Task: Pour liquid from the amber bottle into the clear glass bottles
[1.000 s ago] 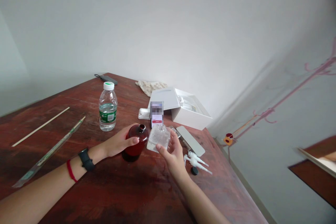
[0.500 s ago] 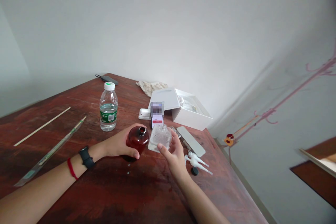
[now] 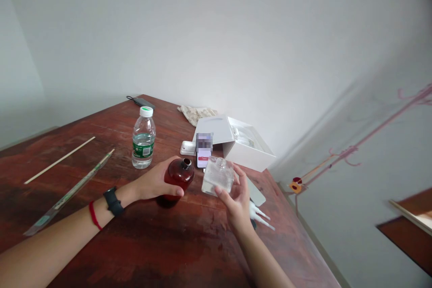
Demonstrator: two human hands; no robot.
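My left hand (image 3: 158, 184) is wrapped round a dark red-brown round bottle (image 3: 179, 174), its uncapped neck tilted slightly to the right. In my right hand (image 3: 238, 195) is a clear square bottle (image 3: 218, 176), gripped by its side with the thumb across the front. Its neck also has no cap, and droplets or wet streaks show on its walls. The two bottles are a small gap apart above the table. White pump heads (image 3: 260, 216) lie just right of my right hand, partly hidden by it.
A water bottle (image 3: 143, 139) with a green label stands left of centre. On the wooden table (image 3: 162, 252) lie a thin stick (image 3: 60, 159) and a wrapped stick (image 3: 72, 191). A phone (image 3: 204, 157) leans near an open white box (image 3: 249, 155), with a cloth (image 3: 195, 113) behind.
My right hand has moved the clear bottle to the right, widening the gap to the brown bottle. The clear bottle now covers less of the phone, and my hand covers more of the pump heads.
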